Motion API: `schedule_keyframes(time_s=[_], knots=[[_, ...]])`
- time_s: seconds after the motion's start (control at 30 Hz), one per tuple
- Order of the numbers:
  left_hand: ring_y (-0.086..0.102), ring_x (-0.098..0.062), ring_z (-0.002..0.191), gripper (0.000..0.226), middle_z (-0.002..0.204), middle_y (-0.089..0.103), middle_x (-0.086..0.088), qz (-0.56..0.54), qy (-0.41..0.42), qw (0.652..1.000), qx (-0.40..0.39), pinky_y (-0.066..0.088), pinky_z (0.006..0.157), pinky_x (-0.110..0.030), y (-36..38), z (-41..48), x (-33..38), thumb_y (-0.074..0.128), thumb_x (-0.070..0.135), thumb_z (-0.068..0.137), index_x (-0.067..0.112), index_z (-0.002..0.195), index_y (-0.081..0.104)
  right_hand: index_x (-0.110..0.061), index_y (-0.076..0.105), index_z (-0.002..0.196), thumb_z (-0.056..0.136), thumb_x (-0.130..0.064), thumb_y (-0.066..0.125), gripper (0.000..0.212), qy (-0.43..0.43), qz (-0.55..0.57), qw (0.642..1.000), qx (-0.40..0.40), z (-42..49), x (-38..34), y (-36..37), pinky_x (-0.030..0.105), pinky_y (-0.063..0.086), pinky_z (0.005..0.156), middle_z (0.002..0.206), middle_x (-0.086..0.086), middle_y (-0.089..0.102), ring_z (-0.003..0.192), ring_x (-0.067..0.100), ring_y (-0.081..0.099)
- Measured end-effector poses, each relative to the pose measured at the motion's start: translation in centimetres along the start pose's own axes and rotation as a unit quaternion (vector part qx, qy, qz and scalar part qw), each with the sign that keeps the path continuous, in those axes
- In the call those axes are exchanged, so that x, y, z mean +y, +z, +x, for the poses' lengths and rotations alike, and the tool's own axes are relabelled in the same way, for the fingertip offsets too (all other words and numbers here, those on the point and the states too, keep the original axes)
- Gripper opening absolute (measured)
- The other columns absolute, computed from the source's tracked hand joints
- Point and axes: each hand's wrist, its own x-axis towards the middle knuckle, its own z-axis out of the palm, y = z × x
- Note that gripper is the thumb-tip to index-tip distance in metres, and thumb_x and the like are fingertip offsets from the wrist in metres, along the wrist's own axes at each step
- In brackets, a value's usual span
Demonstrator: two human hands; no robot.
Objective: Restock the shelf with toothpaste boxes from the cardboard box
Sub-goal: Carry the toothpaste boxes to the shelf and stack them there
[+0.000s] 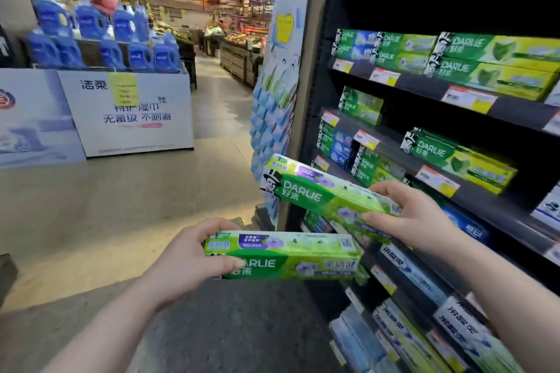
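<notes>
The person stands at the end of the shelf unit (454, 118), one toothpaste box in each hand. The left hand (194, 254) is wrapped around the near end of the lower toothpaste box (288, 254), fingers over the top edge and thumb across the front face, holding it level just outside the shelf unit's left upright; this reads as a waiting position. The right hand (409, 215) clamps the far end of the upper toothpaste box (321, 194), which is raised and angled with its long axis along the shelf front, probably so it can slide in lengthwise like the stocked boxes (460, 157) above and to the right. End grips leave most of each box free to enter the shelf. The cardboard box is not in view. Placement has not yet occurred.
</notes>
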Motion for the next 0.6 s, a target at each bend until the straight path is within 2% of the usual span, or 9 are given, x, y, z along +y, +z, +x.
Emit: schedule_keyframes(time_s=[0.1,0.17,0.23,0.37,0.47,0.6], knots=[[0.062,-0.003,0.06,0.052,0.068,0.072,0.009,-0.002,-0.007,0.999,-0.037,0.05,0.057,-0.015,-1.2,6.9,-1.0,0.078,0.026,0.038,0.026,0.088,0.066,-0.023,0.049,0.123,0.078,-0.032,0.068,0.049,0.027,-0.008,0.999,0.034,5.0,1.0,1.0,0.024,0.033,0.092,0.116,-0.014,0.045,0.109,0.005,0.043],[0.063,-0.005,0.063,0.045,0.07,0.072,0.007,0.003,0.0,0.998,-0.07,0.051,0.061,-0.019,-2.5,11.9,-1.5,0.079,0.023,0.042,0.031,0.085,0.067,-0.024,0.049,0.122,0.078,-0.031,0.067,0.048,0.052,0.001,0.997,0.052,8.2,1.3,1.5,0.026,0.034,0.091,0.116,-0.014,0.046,0.107,0.006,0.044],[0.063,-0.008,0.066,0.048,0.075,0.072,0.004,0.019,0.009,0.995,-0.097,0.052,0.064,-0.023,-4.0,17.0,-1.6,0.079,0.029,0.04,0.034,0.085,0.066,-0.025,0.049,0.121,0.079,-0.031,0.067,0.046,0.078,0.006,0.995,0.062,11.4,1.6,1.9,0.026,0.034,0.091,0.116,-0.015,0.045,0.107,0.006,0.044],[0.062,-0.009,0.067,0.051,0.078,0.07,-0.001,0.017,0.033,0.986,-0.16,0.051,0.061,-0.017,-4.8,26.7,-0.7,0.078,0.022,0.041,0.021,0.09,0.065,-0.027,0.048,0.122,0.08,-0.034,0.066,0.046,0.123,-0.008,0.987,0.102,16.4,2.6,2.1,0.025,0.034,0.09,0.117,-0.017,0.045,0.108,0.004,0.044],[0.061,-0.003,0.061,0.042,0.071,0.07,0.006,0.008,0.053,0.98,-0.189,0.049,0.058,-0.014,-3.1,32.3,-0.3,0.077,0.022,0.04,0.028,0.081,0.067,-0.031,0.049,0.114,0.078,-0.033,0.067,0.04,0.155,-0.03,0.98,0.123,19.2,4.1,1.1,0.025,0.035,0.086,0.115,-0.014,0.052,0.106,0.007,0.049],[0.06,-0.002,0.063,0.049,0.075,0.07,0.011,0.014,0.061,0.972,-0.225,0.048,0.061,-0.016,-0.5,39.3,-0.9,0.074,0.035,0.037,0.039,0.085,0.066,-0.034,0.052,0.1,0.075,-0.03,0.07,0.031,0.188,-0.046,0.966,0.17,23.6,6.6,-0.8,0.03,0.04,0.074,0.103,-0.007,0.063,0.091,0.017,0.059]])
